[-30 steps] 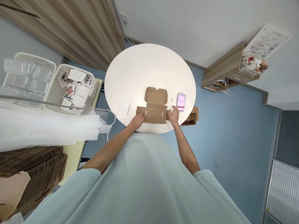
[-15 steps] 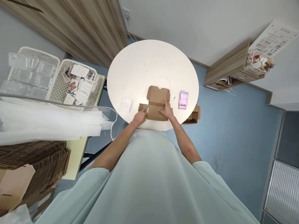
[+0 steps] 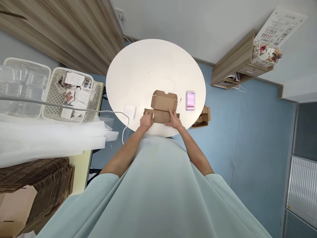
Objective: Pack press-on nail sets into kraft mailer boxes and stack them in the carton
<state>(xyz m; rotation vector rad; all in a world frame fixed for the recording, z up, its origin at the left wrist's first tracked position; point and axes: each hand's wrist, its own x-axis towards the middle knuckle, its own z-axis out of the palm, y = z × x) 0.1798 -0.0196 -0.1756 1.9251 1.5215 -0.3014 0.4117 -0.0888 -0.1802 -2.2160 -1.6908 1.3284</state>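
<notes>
A brown cardboard box point(image 3: 164, 102), part unfolded with its lid panel laid back, lies near the front edge of the round white table. My left hand point(image 3: 147, 121) is closed on its left end, fingers over the side flap and front panel. On the right, my right hand point(image 3: 175, 121) grips the front part, with the thumb at the near edge and the fingers reaching towards the fold. A white flat square item point(image 3: 130, 112) lies left of the box. To the right rests a pink phone-like item point(image 3: 190, 100), its face blurred out.
A white cable point(image 3: 111, 111) runs in front of the left side table to the round table point(image 3: 153, 62). Left stand baskets point(image 3: 53, 105) of packets and clear containers, white wrapping sheets point(image 3: 61, 135) and stacked cardboard point(image 3: 52, 185). An open carton point(image 3: 204, 119) is on the floor at right.
My left hand has closed further over the box's left end. My right hand has shifted towards the near edge, and the front panel looks tilted up more. The whole view has shifted slightly.
</notes>
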